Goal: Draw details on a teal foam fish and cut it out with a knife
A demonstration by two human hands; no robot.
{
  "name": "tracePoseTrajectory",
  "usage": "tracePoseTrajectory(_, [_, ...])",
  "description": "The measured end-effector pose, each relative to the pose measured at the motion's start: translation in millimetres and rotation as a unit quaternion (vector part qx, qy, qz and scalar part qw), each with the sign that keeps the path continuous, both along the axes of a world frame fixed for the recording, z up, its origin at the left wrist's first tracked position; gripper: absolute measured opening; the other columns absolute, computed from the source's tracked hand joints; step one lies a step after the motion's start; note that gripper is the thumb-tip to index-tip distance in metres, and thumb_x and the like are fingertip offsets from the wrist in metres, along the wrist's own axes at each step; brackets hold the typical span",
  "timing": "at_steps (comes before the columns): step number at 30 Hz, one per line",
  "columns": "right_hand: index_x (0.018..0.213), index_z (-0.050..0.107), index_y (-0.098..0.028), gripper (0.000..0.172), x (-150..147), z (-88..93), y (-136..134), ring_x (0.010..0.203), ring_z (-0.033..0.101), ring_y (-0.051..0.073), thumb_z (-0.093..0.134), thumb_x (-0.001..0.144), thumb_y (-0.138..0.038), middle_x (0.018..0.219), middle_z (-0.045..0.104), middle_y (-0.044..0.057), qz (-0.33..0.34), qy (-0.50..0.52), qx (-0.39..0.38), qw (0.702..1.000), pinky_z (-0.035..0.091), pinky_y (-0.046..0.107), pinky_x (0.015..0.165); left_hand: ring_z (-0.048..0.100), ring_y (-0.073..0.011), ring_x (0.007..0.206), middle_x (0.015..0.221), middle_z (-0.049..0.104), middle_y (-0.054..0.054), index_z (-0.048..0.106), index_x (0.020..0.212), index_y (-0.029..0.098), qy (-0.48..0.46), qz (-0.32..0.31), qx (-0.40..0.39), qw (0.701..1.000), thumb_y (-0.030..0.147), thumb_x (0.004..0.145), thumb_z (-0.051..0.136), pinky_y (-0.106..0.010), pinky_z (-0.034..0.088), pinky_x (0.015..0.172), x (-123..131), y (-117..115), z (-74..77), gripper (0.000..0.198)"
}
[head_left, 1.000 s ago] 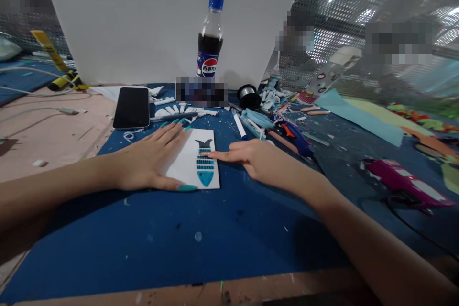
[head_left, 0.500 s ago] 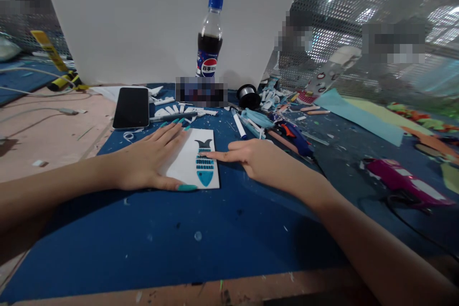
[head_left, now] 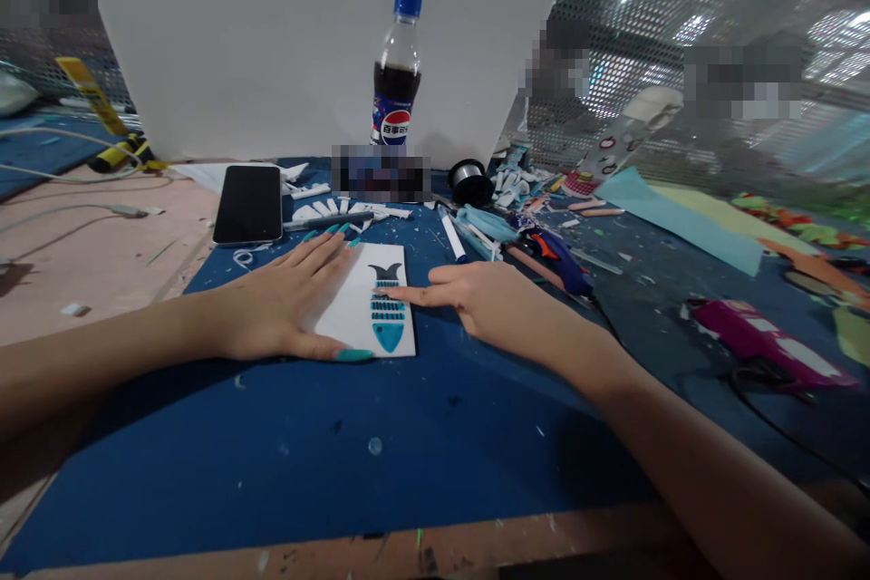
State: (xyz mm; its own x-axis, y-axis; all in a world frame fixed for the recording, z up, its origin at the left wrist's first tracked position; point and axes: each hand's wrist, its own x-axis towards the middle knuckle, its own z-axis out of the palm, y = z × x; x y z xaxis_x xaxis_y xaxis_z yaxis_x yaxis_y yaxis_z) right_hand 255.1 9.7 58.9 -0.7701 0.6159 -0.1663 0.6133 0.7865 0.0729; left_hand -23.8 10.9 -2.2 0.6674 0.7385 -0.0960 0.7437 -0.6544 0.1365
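A white card (head_left: 343, 304) lies on the blue mat (head_left: 305, 462), and near its right edge is a fish-skeleton figure (head_left: 388, 337). The fish has a bright blue head at the bottom, striped blue and black ribs, and a dark tail at the top. My left hand (head_left: 289, 294) is spread flat over the card's left part, open, its thumb along the lower edge. From the right, my right hand (head_left: 479, 294) reaches in with its index finger stretched out, the tip on the fish's ribs and the other fingers curled. Nothing is held in either hand.
Behind the card stand a black phone (head_left: 250, 205), a cola bottle (head_left: 396, 100) and a wire spool (head_left: 470, 182). A white marker (head_left: 451, 234), a blue glue gun (head_left: 561, 258) and a magenta tool (head_left: 768, 340) with a cord lie to the right, among paper scraps.
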Motion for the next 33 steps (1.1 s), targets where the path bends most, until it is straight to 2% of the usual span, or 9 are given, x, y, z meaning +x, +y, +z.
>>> tracePoseTrajectory(5, [0.146, 0.042, -0.04, 0.087, -3.4, 2.0, -2.2, 0.053, 0.035, 0.01, 0.04, 0.077, 0.012, 0.076, 0.053, 0.001, -0.009, -0.02, 0.004, 1.0, 0.016, 0.023, 0.046, -0.004, -0.0418, 0.147, 0.161, -0.01, -0.016, -0.013, 0.154, 0.018, -0.006, -0.008, 0.021, 1.0, 0.084, 0.081, 0.037, -0.058, 0.01, 0.117, -1.9, 1.3, -4.1, 0.11])
tracePoseTrajectory(13, [0.144, 0.046, -0.038, 0.085, -4.3, -0.5, -3.5, 0.054, 0.034, 0.011, 0.043, 0.075, 0.012, 0.075, 0.053, 0.001, -0.003, -0.016, 0.015, 1.0, 0.016, 0.023, 0.046, -0.007, -0.0435, 0.146, 0.16, -0.012, -0.017, -0.006, 0.155, 0.01, 0.021, 0.04, -0.051, 0.998, 0.089, 0.076, 0.035, -0.059, 0.009, 0.117, 9.8, -4.2, 14.5, 0.119])
tracePoseTrajectory(25, [0.147, 0.042, -0.038, 0.088, -0.7, -6.1, -1.5, 0.052, 0.03, 0.011, 0.042, 0.074, 0.012, 0.074, 0.052, 0.001, 0.018, 0.005, 0.012, 1.0, 0.016, 0.024, 0.047, -0.006, -0.0436, 0.146, 0.161, -0.01, -0.017, -0.005, 0.156, 0.011, 0.025, 0.035, -0.042, 0.998, 0.087, 0.077, 0.037, -0.059, 0.006, 0.118, 4.5, -2.4, 7.6, 0.117])
tracePoseTrajectory(33, [0.149, 0.038, -0.038, 0.086, 2.3, -7.7, 0.7, 0.056, 0.035, 0.013, 0.038, 0.078, 0.01, 0.072, 0.05, 0.002, 0.001, 0.02, -0.028, 0.999, 0.019, 0.026, 0.049, -0.005, -0.0426, 0.146, 0.161, -0.009, -0.017, -0.01, 0.155, 0.014, 0.011, 0.003, -0.015, 1.0, 0.082, 0.081, 0.038, -0.059, 0.009, 0.117, 0.2, -0.7, 4.3, 0.111])
